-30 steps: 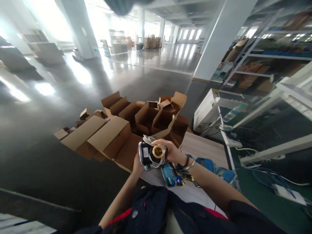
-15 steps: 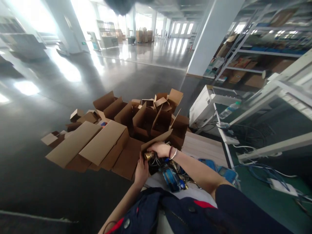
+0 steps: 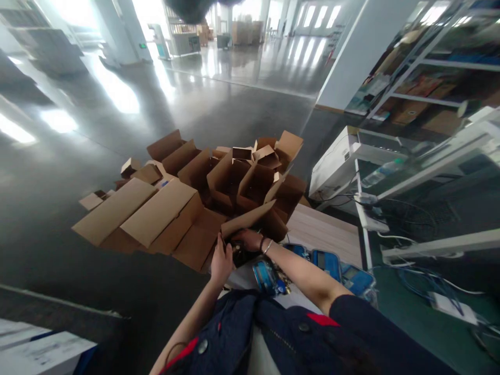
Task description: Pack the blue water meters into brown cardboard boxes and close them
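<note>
Reaches with the right hand (image 3: pixel 250 239) down beneath the slanting flap (image 3: pixel 247 216) of a carton (image 3: pixel 275 228) in matte brown cardboard. Cannot tell how far open at the fingers, nor whether closed on anything, being hidden in shadow. Sets the left hand (image 3: pixel 222 260) upright against the near left edge of the same carton, with fingers partly bent; cannot tell how firmly gripped.

Note between both hands, low in the carton's mouth, a dark item (image 3: pixel 237 250) with a dull metallic glint; too shaded to make out in full shape. Wears on the right wrist a dark band and a slim, shiny silvery bangle (image 3: pixel 267 246).

Note just right of the carton a blue instrument (image 3: pixel 264 277), boxy with rounded corners, beside small brass-coloured fittings (image 3: pixel 288 289). Note farther right, near one another, more blue units (image 3: pixel 326 263) with smooth casings and darker rectangular faces, in front of a flat, pale wood-grain board (image 3: pixel 328 227).

Find beyond the hands a close row of open cartons (image 3: pixel 222 179), square-cornered with stiff raised flaps; find to the left flat-topped boxes (image 3: pixel 161 211) in smoother tan board. Record behind all this a polished grey floor (image 3: pixel 234 104), glossy with window reflections
</note>
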`<control>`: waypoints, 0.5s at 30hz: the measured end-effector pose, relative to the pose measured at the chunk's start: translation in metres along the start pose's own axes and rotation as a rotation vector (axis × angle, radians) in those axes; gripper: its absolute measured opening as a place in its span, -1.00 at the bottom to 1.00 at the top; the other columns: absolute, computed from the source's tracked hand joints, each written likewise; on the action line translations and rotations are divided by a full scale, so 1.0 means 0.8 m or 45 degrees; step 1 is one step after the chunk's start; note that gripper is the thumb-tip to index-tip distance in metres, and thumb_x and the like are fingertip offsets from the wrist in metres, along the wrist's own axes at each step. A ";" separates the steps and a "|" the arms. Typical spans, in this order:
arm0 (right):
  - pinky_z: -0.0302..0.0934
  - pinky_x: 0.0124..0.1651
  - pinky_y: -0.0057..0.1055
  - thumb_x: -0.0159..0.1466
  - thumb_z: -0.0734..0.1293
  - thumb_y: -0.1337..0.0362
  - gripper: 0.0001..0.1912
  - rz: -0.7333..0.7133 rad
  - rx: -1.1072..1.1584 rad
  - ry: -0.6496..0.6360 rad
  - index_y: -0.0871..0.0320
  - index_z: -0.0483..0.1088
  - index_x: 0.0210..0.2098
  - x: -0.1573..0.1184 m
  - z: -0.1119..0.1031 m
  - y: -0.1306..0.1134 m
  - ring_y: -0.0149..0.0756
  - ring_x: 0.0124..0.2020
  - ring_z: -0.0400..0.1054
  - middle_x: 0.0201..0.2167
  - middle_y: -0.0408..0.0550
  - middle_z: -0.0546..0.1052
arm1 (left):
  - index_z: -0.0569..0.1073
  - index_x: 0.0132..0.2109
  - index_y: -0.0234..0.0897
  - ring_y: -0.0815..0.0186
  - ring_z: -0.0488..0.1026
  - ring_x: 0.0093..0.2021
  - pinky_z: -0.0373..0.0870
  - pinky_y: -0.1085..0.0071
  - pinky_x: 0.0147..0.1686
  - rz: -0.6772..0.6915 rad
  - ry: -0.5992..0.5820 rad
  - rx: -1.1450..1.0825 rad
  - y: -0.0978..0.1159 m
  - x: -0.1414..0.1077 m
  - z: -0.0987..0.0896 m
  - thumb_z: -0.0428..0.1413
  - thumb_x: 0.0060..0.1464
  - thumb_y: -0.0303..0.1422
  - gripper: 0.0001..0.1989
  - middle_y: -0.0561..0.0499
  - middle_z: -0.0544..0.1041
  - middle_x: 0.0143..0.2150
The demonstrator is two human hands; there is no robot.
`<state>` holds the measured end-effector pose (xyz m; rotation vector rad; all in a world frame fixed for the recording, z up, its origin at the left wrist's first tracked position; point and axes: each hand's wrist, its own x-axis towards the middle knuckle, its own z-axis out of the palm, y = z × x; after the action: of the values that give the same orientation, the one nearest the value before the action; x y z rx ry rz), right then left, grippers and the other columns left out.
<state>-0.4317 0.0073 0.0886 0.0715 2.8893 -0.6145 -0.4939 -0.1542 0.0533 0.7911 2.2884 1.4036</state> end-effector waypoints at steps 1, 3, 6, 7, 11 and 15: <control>0.18 0.07 -0.34 0.09 0.29 0.46 -0.49 0.004 0.039 0.083 0.03 0.37 0.03 -0.007 -0.007 0.006 -0.21 0.05 0.31 0.00 -0.07 0.47 | 0.12 0.25 -0.40 0.15 0.21 0.23 0.14 0.18 0.19 0.029 0.068 -0.001 0.002 -0.002 -0.002 -0.13 0.18 -0.24 -0.46 -0.27 0.29 0.20; 0.19 0.08 -0.31 0.16 0.21 0.43 -0.59 0.116 0.144 0.425 0.06 0.41 -0.03 -0.032 -0.023 0.026 -0.22 0.00 0.35 -0.05 -0.05 0.51 | 0.19 0.20 -0.35 0.16 0.29 0.16 0.19 0.16 0.16 0.078 0.208 0.003 0.007 0.000 -0.006 -0.15 0.20 -0.23 -0.51 -0.25 0.36 0.13; 0.27 -0.04 -0.23 0.20 0.14 0.35 -0.70 0.507 0.350 1.142 0.17 0.48 -0.22 -0.080 -0.043 0.071 -0.18 -0.18 0.42 -0.23 0.05 0.56 | 0.12 0.23 -0.35 0.13 0.35 0.07 0.28 0.11 0.08 0.073 0.333 0.037 0.015 0.011 0.000 -0.01 0.12 -0.21 -0.42 -0.24 0.38 0.04; 0.30 -0.10 -0.20 0.19 0.15 0.31 -0.72 0.608 0.397 1.272 0.19 0.48 -0.27 -0.094 -0.045 0.086 -0.16 -0.25 0.43 -0.29 0.08 0.56 | 0.07 0.25 -0.35 0.10 0.32 0.10 0.26 0.09 0.10 0.073 0.345 0.062 0.017 0.017 0.006 0.06 0.06 -0.21 -0.33 -0.26 0.35 0.07; 0.35 -0.17 -0.18 0.12 0.22 0.22 -0.76 0.621 0.493 1.280 0.19 0.47 -0.35 -0.117 -0.023 0.114 -0.15 -0.29 0.44 -0.34 0.07 0.56 | -0.06 0.28 -0.43 -0.02 0.10 0.26 0.08 0.02 0.21 -0.035 0.376 0.178 0.016 0.030 0.048 0.20 -0.08 -0.25 -0.12 -0.36 0.15 0.22; 0.32 -0.05 -0.21 0.20 0.19 0.22 -0.68 0.463 0.608 1.224 0.19 0.42 -0.12 -0.108 0.026 0.085 -0.19 -0.11 0.42 0.04 0.13 0.43 | -0.08 0.29 -0.38 0.00 0.10 0.26 0.08 0.07 0.21 -0.159 0.423 0.169 0.003 0.022 0.072 0.16 -0.04 -0.30 -0.16 -0.34 0.10 0.24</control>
<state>-0.3375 0.0600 0.0592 1.2312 3.2981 -1.4917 -0.4753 -0.1016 0.0295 0.4671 2.6530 1.4264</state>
